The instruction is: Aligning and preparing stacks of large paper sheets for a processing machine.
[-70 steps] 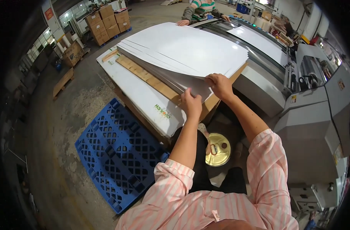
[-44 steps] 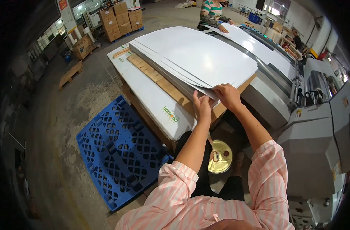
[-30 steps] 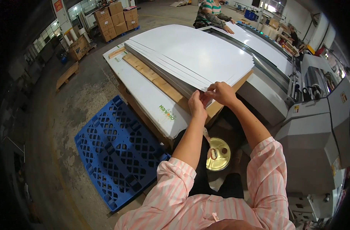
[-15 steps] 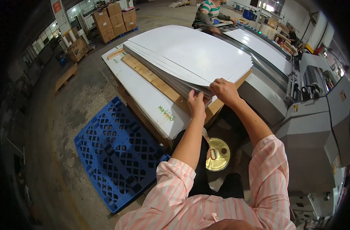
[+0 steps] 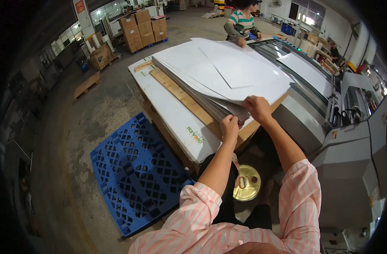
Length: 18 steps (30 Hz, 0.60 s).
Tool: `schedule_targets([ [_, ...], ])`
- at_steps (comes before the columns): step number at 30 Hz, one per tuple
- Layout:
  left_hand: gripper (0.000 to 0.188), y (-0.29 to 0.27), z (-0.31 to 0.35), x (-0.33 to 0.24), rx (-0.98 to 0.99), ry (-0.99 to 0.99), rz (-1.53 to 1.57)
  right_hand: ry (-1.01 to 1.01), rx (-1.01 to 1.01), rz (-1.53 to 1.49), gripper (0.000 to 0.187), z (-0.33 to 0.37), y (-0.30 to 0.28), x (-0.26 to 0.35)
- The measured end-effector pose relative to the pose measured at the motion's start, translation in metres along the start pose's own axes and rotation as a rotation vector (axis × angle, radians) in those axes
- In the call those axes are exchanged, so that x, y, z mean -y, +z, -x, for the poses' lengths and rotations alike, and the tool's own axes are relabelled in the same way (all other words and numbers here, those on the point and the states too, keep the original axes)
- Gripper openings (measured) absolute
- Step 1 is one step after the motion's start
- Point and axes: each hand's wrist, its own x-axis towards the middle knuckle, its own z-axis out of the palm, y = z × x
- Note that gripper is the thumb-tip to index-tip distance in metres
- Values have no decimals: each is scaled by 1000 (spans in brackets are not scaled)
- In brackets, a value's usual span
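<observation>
A tall stack of large white sheets [image 5: 210, 63] lies in front of me. My right hand [image 5: 258, 111] is closed on the near corner of the upper sheets and holds it raised. Just left of it and lower, my left hand [image 5: 230, 128] is closed in a pinch at the corner of the sheets beneath. A gap shows between the raised sheets and the lower ones. On top of the stack lies a white sheet with one corner edge standing out. The fingertips of both hands are partly hidden.
A wooden plank [image 5: 183, 96] runs along the stack on a white-covered pile [image 5: 172, 114]. Left of it lies a blue plastic pallet [image 5: 134, 169]. A gold drum lid [image 5: 249, 188] is by my legs. A grey machine [image 5: 342, 165] stands right; a co-worker [image 5: 243, 21] stands beyond the stack.
My right hand has lifted the sheet corner higher, widening the gap. A skewed sheet edge now shows on the stack's top. The co-worker's hand is now at the stack's far edge. The view has shifted.
</observation>
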Motion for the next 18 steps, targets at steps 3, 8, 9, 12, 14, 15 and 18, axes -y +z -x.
schedule_targets([
  [3,16,0,-1,-2,-31,-15,-35,199,-166,-74,23,-11,-19,12],
  [8,17,3,-3,1,-52,-46,42,-6,-136,70,16,12,-10,14],
  [9,16,-5,-11,9,-12,-9,-8,-26,-47,105,15,14,-4,14],
  [12,15,-6,-12,17,11,11,-53,-23,5,82,17,20,12,6],
  [14,13,-4,-10,17,-17,7,-50,16,46,128,22,22,15,5],
  [15,15,-3,-8,15,-4,2,-12,14,46,128,22,23,16,5],
  [18,18,2,0,3,1,-31,75,40,133,128,23,25,16,4],
])
